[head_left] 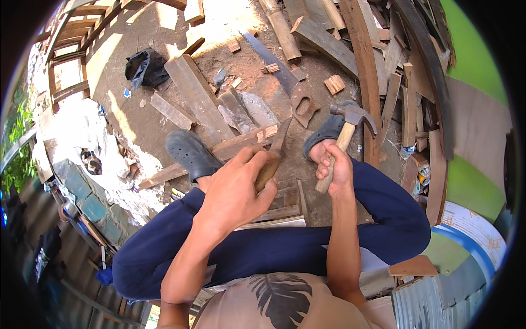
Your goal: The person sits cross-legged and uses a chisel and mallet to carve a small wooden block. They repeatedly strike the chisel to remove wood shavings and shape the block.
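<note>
Before my lap, my left hand (241, 181) is closed round the wooden handle of a knife (279, 140). Its dark, tapering blade points up and away from me, over the end of a wooden board (224, 149) on the ground. My right hand (338, 167) grips a claw hammer (345, 137) by its pale wooden handle, partway along. The hammer's metal head is uppermost, in front of my right clog (326, 131), and stands apart from the knife. Beyond both hands, a handsaw (276, 68) with a wooden grip lies on the dirt.
Wood offcuts (200, 93) lie about the ground ahead, with a black bag (146, 68) to their left. Timber (364, 71) is piled along the right. My left clog (192, 153) touches the board. At left are a white cloth (109, 148) and a wooden ladder-like frame (71, 90).
</note>
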The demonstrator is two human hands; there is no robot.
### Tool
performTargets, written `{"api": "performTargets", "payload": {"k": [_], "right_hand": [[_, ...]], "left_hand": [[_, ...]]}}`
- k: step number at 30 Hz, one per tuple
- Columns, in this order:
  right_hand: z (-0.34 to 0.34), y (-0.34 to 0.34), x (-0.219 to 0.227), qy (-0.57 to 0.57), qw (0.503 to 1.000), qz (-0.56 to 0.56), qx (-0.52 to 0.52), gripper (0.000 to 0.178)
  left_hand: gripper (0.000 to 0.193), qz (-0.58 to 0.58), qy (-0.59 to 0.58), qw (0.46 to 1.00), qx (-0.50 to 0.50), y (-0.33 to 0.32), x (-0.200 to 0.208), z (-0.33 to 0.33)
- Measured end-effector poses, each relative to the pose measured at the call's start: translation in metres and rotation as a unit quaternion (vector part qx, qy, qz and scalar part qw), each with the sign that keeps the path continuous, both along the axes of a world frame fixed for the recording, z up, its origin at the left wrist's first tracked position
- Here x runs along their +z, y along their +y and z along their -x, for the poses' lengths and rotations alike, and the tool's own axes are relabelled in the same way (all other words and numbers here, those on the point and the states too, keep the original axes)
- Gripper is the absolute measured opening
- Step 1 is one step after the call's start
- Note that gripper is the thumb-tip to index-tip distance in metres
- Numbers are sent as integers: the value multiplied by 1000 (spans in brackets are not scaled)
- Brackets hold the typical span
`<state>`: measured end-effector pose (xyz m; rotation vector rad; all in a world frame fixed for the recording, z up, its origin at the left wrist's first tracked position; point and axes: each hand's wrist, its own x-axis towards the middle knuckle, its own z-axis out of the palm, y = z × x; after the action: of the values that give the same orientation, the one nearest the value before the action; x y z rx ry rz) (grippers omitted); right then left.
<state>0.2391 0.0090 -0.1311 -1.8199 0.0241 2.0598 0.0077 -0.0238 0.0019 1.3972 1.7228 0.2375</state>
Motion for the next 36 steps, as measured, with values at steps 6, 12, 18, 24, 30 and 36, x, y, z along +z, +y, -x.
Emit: {"api": "performTargets", "payload": {"k": [6,12,18,24,30,36], "right_hand": [[36,-24,3,24,985,51,161,22],[40,-24,-1,16,985,-8,172,24],[11,7,-3,-31,995,-87,35,23],[19,-34,-20,99,982,49,155,19],[-18,13,-13,1,997,-67,-49,23],[14,-31,-21,111,976,79,169,20]], "left_hand": [[33,92,199,974,-51,-4,18,-20],[36,66,246,956,-148,-7,1,-24],[45,59,263,934,-234,10,3,-20],[48,69,284,930,-221,7,6,-25],[47,62,289,930,-216,4,4,-26],[48,62,276,936,-211,6,4,-24]]}}
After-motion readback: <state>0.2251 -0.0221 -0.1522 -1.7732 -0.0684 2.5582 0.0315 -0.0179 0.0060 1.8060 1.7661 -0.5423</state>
